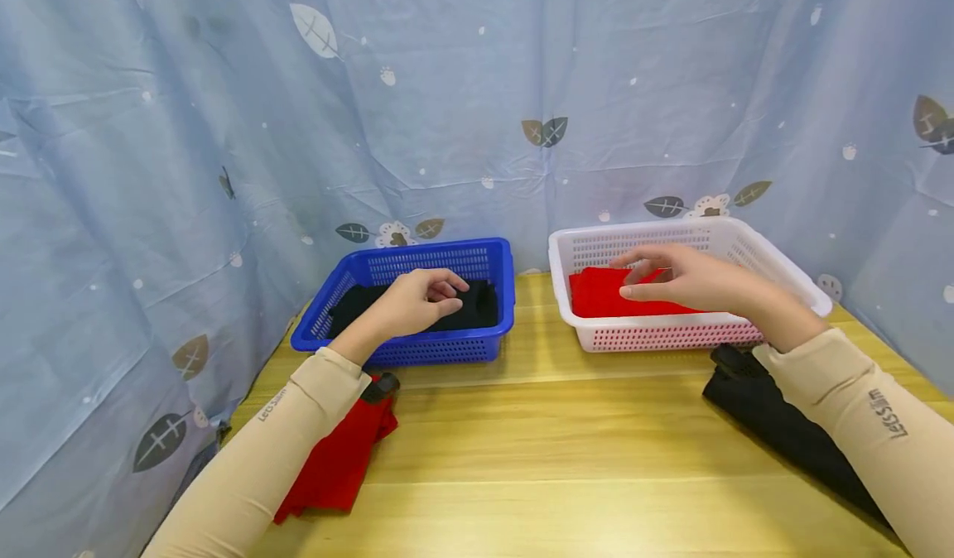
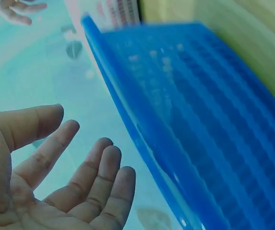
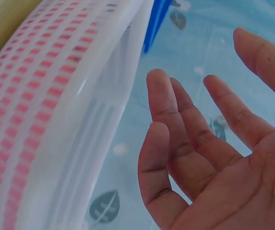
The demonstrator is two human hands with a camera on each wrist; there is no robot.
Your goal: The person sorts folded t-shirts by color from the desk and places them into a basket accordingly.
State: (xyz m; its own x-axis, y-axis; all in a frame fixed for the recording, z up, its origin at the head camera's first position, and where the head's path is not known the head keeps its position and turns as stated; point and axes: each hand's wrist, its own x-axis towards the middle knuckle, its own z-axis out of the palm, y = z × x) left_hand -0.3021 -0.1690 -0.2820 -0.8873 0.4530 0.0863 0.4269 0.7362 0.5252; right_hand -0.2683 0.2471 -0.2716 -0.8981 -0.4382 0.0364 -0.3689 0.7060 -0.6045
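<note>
Hovering, two hands, both empty. Left hand (image 1: 421, 301): above the blue basket (image 1: 447, 349), fingers slightly bent and parted, nothing between them; the left wrist view shows it apart from the rim. Right hand (image 1: 686, 278): above the white basket (image 1: 656, 336), fingers gently curved, thumb apart from them; the right wrist view shows the palm bare and no contact with the rim.

Blue basket: slotted plastic, left of centre on the wooden surface (image 1: 551, 459). Contents: black cloth (image 1: 480, 308), partly masked by my left hand.

White basket: slotted plastic, right of centre, well apart from the blue one. Contents: red cloth (image 1: 596, 295), its colour showing through the slots.

Loose red cloth (image 1: 346, 459): on the surface, in front of the blue basket, partly hidden by my left sleeve (image 1: 261, 459). Small dark piece (image 1: 382, 387) at its far end; I cannot tell what it is.

Loose black cloth (image 1: 782, 434): on the surface, in front of the white basket, partly hidden by my right sleeve (image 1: 857, 409).

Backdrop: blue curtain (image 1: 484, 86), leaf print.

Handling notes, my judgement: I read the present step as working with free hands over the baskets. Done well, it wants wrists carried higher than the rims, so that neither cuff catches a basket edge. Fingers are best kept relaxed and off the cloth, lest a fingertip drag a layer out. Any grip on cloth should take all its layers together, thumb opposite fingers. Matching pace left and right seems sensible.
</note>
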